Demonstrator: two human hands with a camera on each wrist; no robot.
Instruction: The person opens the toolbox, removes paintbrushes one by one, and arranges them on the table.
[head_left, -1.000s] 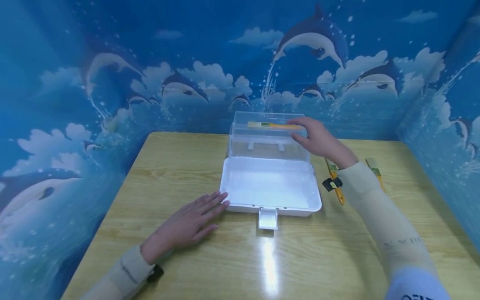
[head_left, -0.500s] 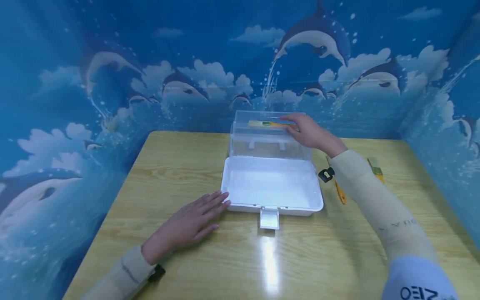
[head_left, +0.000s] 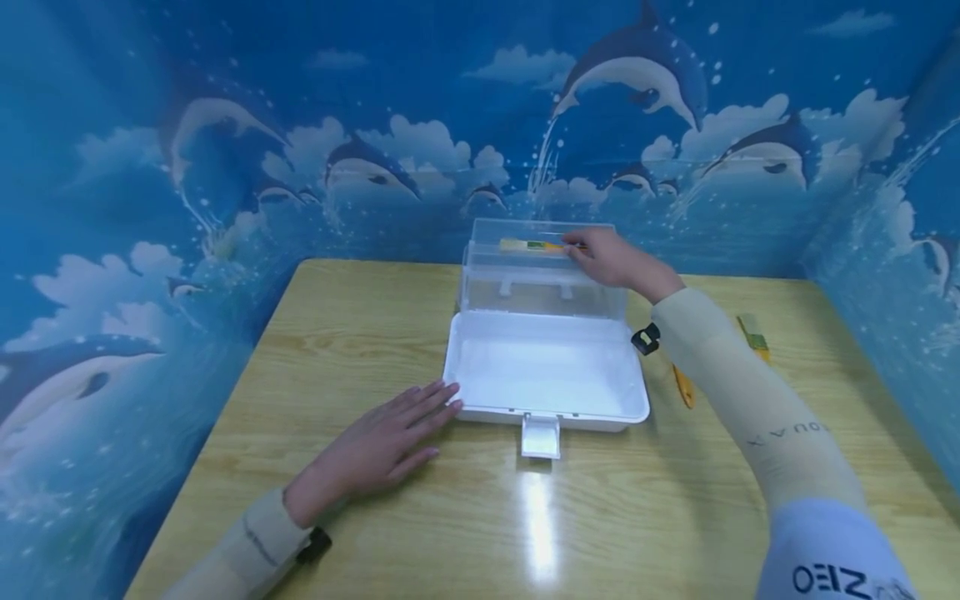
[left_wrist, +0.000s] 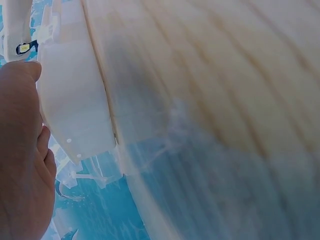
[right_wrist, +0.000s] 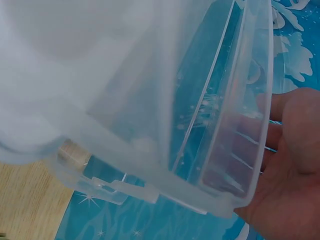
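Note:
A white plastic box stands with its clear lid swung up at the back. Near the top of that lid is a paintbrush, pale bristles to the left and orange handle to the right. My right hand pinches the handle between thumb and fingers. In the right wrist view, the fingers of the right hand show partly through the translucent lid wall, and the brush is hidden. My left hand lies flat with straight fingers touching the box's front left corner; its wrist view shows the box side beside it.
On the table, right of the box, lie an orange-handled brush, partly covered by my right sleeve, and a second brush beyond it. The front latch hangs down. A dolphin-print backdrop rises behind and at both sides.
My right hand has shifted slightly left along the brush handle, and its fingers and thumb have closed from spread to a pinch. The left hand has stayed at the box corner.

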